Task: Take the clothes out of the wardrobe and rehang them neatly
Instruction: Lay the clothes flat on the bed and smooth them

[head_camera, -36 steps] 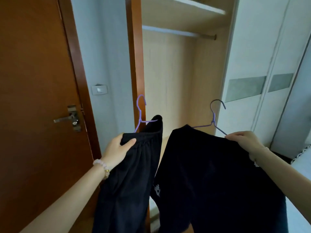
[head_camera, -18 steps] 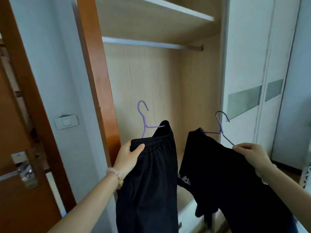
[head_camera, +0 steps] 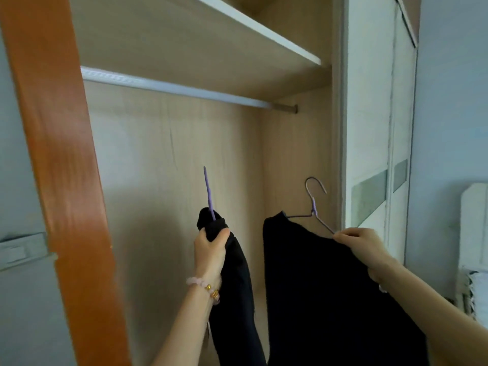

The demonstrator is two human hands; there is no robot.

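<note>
My left hand (head_camera: 211,249) grips black trousers (head_camera: 235,291) bunched over a purple hanger (head_camera: 208,192), whose hook points up edge-on. My right hand (head_camera: 361,247) pinches the arm of a second purple hanger (head_camera: 314,204) carrying a black garment (head_camera: 322,291). Both garments hang in front of the open wardrobe (head_camera: 211,154), well below its white rail (head_camera: 171,88), which carries nothing.
A shelf (head_camera: 250,25) sits just above the rail. The orange wooden frame (head_camera: 60,154) edges the opening on the left, with a wall switch (head_camera: 21,249) beside it. White sliding doors (head_camera: 375,128) stand on the right, and a white headboard (head_camera: 472,233) shows at far right.
The view has tilted up and moved closer to the wardrobe. Both hands have lifted the garments, and the left hanger has turned so its hook is edge-on.
</note>
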